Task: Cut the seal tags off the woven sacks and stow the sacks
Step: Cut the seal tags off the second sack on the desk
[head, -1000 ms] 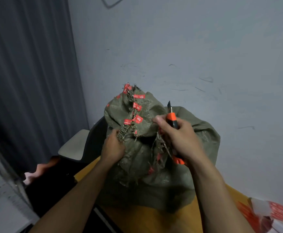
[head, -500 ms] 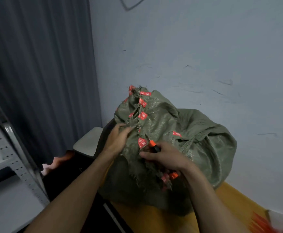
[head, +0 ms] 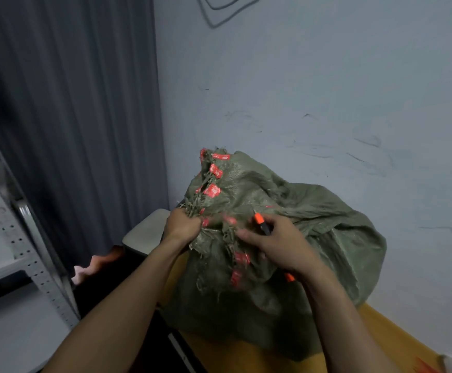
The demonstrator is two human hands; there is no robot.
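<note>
A bulging olive-green woven sack [head: 313, 238] stands on a yellow table [head: 381, 343] against the wall. Several red seal tags [head: 212, 190] hang along its frayed, bunched mouth, with more lower down [head: 239, 261]. My left hand [head: 183, 223] grips the frayed mouth from the left. My right hand [head: 278, 244] holds an orange and black utility knife [head: 262, 223] against the sack, fingers curled round the handle. The blade is not visible.
A grey metal shelving rack [head: 23, 251] stands at the left. A dark curtain [head: 71, 117] covers the left background. A pale chair seat [head: 145, 232] sits behind the table's corner. Red and white material [head: 440, 364] lies at the table's lower right.
My view has shifted left, bringing the rack in. My right hand lowered the knife from upright beside the tags to lie against the sack, then moved right. My left hand closed tighter on the mouth.
</note>
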